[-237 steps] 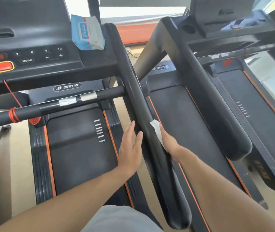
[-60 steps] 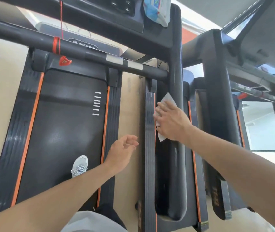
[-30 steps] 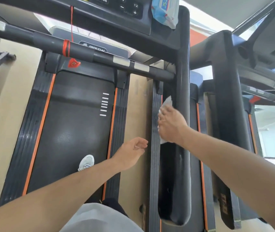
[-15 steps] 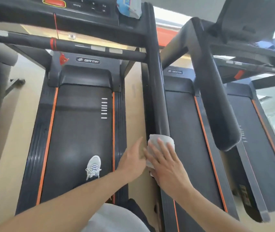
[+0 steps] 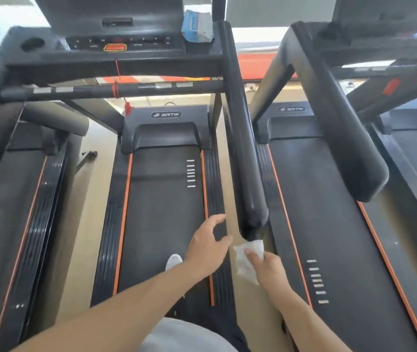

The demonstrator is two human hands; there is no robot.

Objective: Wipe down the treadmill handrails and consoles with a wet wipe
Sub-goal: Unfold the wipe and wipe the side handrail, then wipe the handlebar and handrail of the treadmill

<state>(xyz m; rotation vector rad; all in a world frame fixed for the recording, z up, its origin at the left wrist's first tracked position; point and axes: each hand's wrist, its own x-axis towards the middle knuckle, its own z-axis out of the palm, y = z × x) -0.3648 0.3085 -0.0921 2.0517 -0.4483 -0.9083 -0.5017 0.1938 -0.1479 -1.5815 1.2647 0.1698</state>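
Note:
My right hand (image 5: 268, 269) holds a crumpled white wet wipe (image 5: 248, 257) just below the near end of the black right handrail (image 5: 240, 138), apart from it. My left hand (image 5: 208, 243) hovers beside it over the belt's right edge, its fingers loosely spread and holding nothing. The handrail runs up to the black console (image 5: 116, 44) with its orange button. A cross bar (image 5: 126, 88) with silver sensor pads spans under the console.
A blue pack of wipes (image 5: 197, 26) stands on the console's right corner. A red safety cord (image 5: 119, 82) hangs from the console. A second treadmill's thick handrail (image 5: 342, 128) lies to the right, another treadmill to the left. My white shoe (image 5: 174, 261) stands on the belt.
My right hand has slid the wipe off the near end of the handrail and come down below it. My left hand has drawn slightly away. The view has tilted up toward the console.

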